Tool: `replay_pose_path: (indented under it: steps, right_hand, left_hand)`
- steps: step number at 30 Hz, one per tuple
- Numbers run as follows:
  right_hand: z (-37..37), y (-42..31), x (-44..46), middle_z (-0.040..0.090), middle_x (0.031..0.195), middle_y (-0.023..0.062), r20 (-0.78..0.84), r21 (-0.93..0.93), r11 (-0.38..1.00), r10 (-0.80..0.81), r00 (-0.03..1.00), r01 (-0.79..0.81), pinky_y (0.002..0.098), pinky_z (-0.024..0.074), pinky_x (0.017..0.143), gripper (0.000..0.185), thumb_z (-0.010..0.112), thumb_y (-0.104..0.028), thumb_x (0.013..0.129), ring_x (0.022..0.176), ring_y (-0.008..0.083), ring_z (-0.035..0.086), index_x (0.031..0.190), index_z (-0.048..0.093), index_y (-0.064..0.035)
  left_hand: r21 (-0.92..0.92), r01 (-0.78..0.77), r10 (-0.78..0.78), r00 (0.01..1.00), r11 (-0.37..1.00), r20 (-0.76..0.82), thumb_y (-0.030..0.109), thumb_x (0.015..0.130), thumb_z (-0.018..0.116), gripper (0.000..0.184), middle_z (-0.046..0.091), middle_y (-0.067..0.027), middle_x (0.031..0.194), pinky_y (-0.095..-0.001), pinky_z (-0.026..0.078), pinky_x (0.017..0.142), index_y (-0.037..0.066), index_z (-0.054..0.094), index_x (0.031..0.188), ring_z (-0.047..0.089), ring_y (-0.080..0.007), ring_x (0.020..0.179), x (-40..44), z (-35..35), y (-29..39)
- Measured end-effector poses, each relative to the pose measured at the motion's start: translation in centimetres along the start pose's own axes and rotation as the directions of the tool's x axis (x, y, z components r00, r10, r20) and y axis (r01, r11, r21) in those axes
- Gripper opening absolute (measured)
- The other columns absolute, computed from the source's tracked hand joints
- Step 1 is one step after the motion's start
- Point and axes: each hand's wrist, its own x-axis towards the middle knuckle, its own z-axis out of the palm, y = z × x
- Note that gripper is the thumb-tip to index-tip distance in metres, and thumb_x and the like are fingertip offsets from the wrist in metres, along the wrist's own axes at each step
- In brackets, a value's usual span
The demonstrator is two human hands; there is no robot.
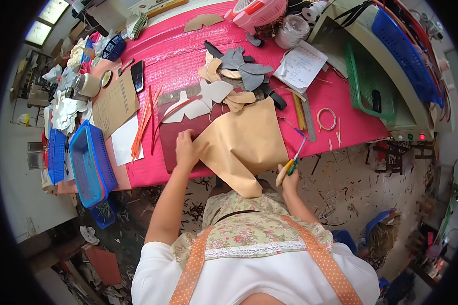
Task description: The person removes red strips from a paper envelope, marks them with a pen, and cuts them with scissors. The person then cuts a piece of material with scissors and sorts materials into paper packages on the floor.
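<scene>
A large tan leather-like sheet point(244, 137) lies creased across the table's front edge, one corner drooping toward my lap. At its left side my left hand point(187, 151) grips the margin, above a dark red sheet point(170, 137). My right hand point(290, 182) holds scissors point(288, 168) with yellow and green handles, just beyond the sheet's lower right corner. Their blades point up and away from me, apart from the sheet. Beyond the sheet are white cut shapes point(213, 93), tan cut pieces point(239, 100) and grey cut pieces point(247, 68).
Red strips point(143, 124) and a phone point(137, 76) lie left on the pink table cover point(163, 46), with blue baskets point(89, 162) at the edge. A ruler point(309, 119), notepad point(301, 66), tape ring point(326, 118) and green basket point(364, 86) are to the right.
</scene>
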Motion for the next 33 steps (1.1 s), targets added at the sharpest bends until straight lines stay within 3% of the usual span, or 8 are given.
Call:
replay_pose_path:
  steps: [1, 6, 11, 19, 25, 28, 30, 33]
  right_hand:
    - [0.9, -0.3, 0.2, 0.060, 0.084, 0.0020, -0.037, 0.297, 0.955, 0.031, 0.999, -0.018, 0.0303, 0.0482, 0.067, 0.040, 0.076, -0.024, 0.080, 0.072, 0.0149, 0.060, 0.105, 0.052, -0.0045]
    - [1.7, 0.1, 2.4, 0.058, 0.098, 0.0035, -0.285, 0.158, 0.964, -0.161, 0.945, 0.212, 0.0284, 0.0474, 0.076, 0.054, 0.078, -0.008, 0.074, 0.087, 0.0137, 0.058, 0.118, 0.047, -0.0054]
    - [-0.5, -0.8, 2.6, 0.058, 0.098, 0.0042, -0.203, 0.265, 0.964, 0.021, 0.979, 0.034, 0.0292, 0.0465, 0.075, 0.058, 0.083, -0.012, 0.068, 0.086, 0.0138, 0.057, 0.114, 0.050, -0.0033]
    - [-2.1, -2.5, 0.6, 0.056, 0.088, 0.0023, -0.309, 0.156, 0.963, -0.163, 0.937, 0.219, 0.0271, 0.0454, 0.066, 0.036, 0.079, -0.009, 0.071, 0.075, 0.0124, 0.054, 0.095, 0.052, -0.0043]
    - [-8.5, -15.7, 3.2, 0.051, 0.074, 0.0000, -0.488, 0.449, 0.560, -0.499, 0.716, 0.696, 0.0222, 0.0431, 0.057, 0.017, 0.064, -0.001, 0.085, 0.064, 0.0099, 0.051, 0.084, 0.048, -0.0078]
    - [-11.2, -24.2, 7.0, 0.054, 0.085, 0.0024, -0.219, 0.340, 0.699, -0.592, 0.776, 0.629, 0.0233, 0.0471, 0.068, 0.022, 0.061, -0.001, 0.081, 0.075, 0.0126, 0.055, 0.101, 0.053, -0.0038]
    - [-9.4, -30.0, 9.8, 0.062, 0.097, 0.0093, -0.236, 0.223, 0.568, -0.757, 0.610, 0.792, 0.0292, 0.0493, 0.076, 0.027, 0.064, -0.004, 0.081, 0.085, 0.0190, 0.062, 0.107, 0.056, 0.0008]
    - [-3.2, -38.4, 10.4, 0.062, 0.108, 0.0198, -0.064, -0.504, 0.317, -0.941, 0.332, 0.803, 0.0363, 0.0480, 0.086, 0.045, 0.069, -0.015, 0.078, 0.101, 0.0319, 0.062, 0.117, 0.053, 0.0024]
  left_hand:
    - [0.045, 0.041, -0.040, 0.999, 0.998, -0.009, 0.031, 0.071, 0.074, 0.045, 0.058, -0.0147, 0.102, -0.0394, 0.047, 0.080, 0.004, 0.056, 0.103, 0.057, -0.0310, 0.096, -0.2, 0.8, 0.7]
    - [0.194, 0.260, -0.306, 0.911, 0.946, 0.274, 0.030, 0.068, 0.075, 0.038, 0.066, -0.0143, 0.089, -0.0395, 0.049, 0.072, 0.004, 0.061, 0.093, 0.063, -0.0312, 0.083, 0.7, -0.5, 2.6]
    - [-0.098, -0.033, 0.090, 0.740, 0.995, 0.667, 0.016, 0.069, 0.065, 0.020, 0.063, -0.0170, 0.080, -0.0384, 0.048, 0.066, 0.001, 0.061, 0.082, 0.061, -0.0343, 0.074, -0.5, -5.3, 10.2]
    - [-0.467, -0.276, 0.520, 0.653, 0.840, 0.550, 0.005, 0.072, 0.065, 0.022, 0.062, -0.0106, 0.083, -0.0309, 0.047, 0.067, -0.001, 0.058, 0.091, 0.058, -0.0212, 0.071, 0.1, -12.1, 18.9]
    - [-0.710, -0.086, 0.499, 0.770, 0.699, 0.398, 0.003, 0.080, 0.066, 0.017, 0.061, -0.0034, 0.081, -0.0240, 0.046, 0.068, -0.003, 0.059, 0.094, 0.056, -0.0071, 0.079, 1.1, -16.1, 17.4]
    - [-0.775, -0.018, 0.334, 0.909, 0.632, 0.251, 0.006, 0.082, 0.068, 0.019, 0.062, -0.0039, 0.087, -0.0233, 0.046, 0.068, -0.003, 0.058, 0.097, 0.058, -0.0088, 0.080, 0.9, -15.6, 13.9]
    - [-0.799, 0.096, 0.184, 0.950, 0.593, 0.251, 0.007, 0.084, 0.067, 0.020, 0.063, -0.0041, 0.089, -0.0237, 0.047, 0.069, -0.003, 0.058, 0.098, 0.059, -0.0092, 0.081, 0.4, -13.6, 13.2]
    - [-0.822, 0.368, -0.151, 0.929, 0.434, 0.337, 0.012, 0.088, 0.064, 0.024, 0.063, -0.0074, 0.094, -0.0251, 0.052, 0.061, -0.001, 0.056, 0.106, 0.062, -0.0112, 0.080, -1.2, -7.4, 10.2]
